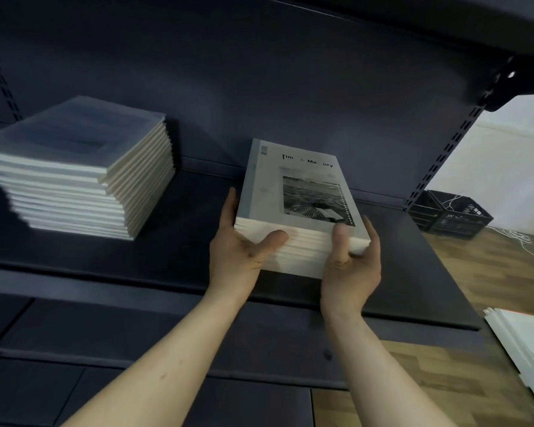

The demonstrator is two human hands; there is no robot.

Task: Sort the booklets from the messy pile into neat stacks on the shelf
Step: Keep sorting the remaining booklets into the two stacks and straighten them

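now | both hands (293,257) grip booklet stack (293,192) | shelf (179,238) front edge

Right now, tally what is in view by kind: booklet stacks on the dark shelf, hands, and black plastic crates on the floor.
White booklet stacks on the dark metal shelf: 2, the left stack and the held stack.
Hands: 2, left hand, right hand.
Black plastic crates: 1.
Total: 5.
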